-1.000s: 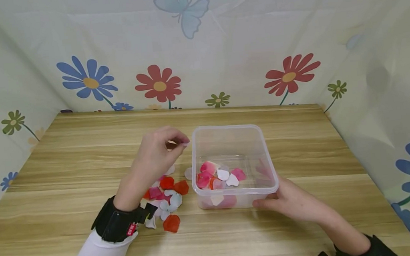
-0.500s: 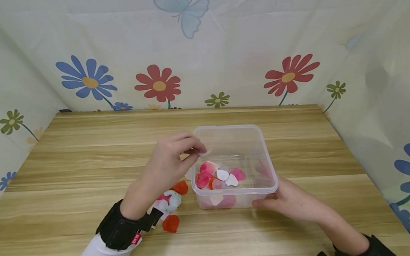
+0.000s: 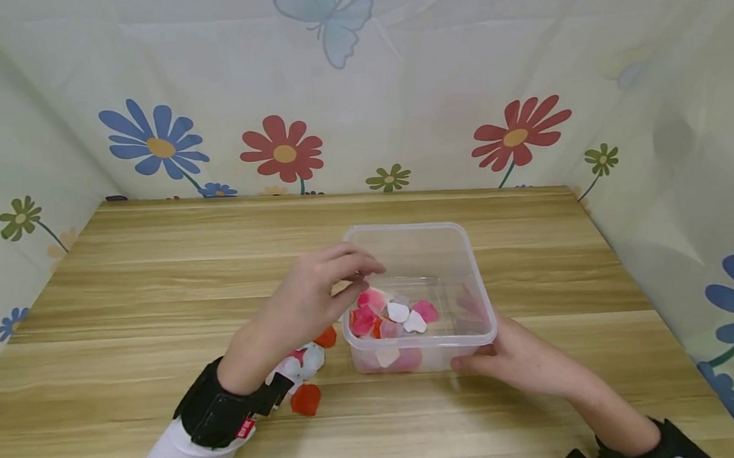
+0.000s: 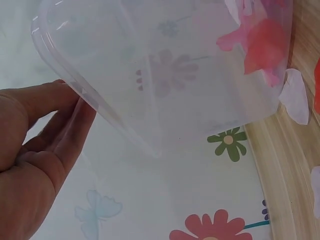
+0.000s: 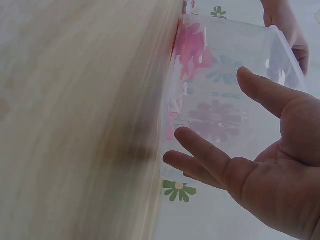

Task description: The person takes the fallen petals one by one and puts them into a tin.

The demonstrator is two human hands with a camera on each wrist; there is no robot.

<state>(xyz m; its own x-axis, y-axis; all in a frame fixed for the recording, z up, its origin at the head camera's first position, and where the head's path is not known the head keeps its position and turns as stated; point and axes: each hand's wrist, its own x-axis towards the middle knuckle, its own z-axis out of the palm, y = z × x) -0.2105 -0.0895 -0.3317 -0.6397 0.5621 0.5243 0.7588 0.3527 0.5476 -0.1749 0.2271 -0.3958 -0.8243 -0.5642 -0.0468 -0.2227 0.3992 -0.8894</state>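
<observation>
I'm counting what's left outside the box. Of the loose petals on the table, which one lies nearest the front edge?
The orange-red petal, lying alone on the table beside the left wrist strap; the others cluster farther back.

My head camera is looking forward and down over the table [image 3: 150,275]. Both wrist cameras are sitting close, sharing the clear box [image 4: 170,85] from opposite sides.

A wooden table [image 3: 150,275] stands before a flower-printed curtain [image 3: 522,66] with a butterfly [image 3: 324,16]
</observation>
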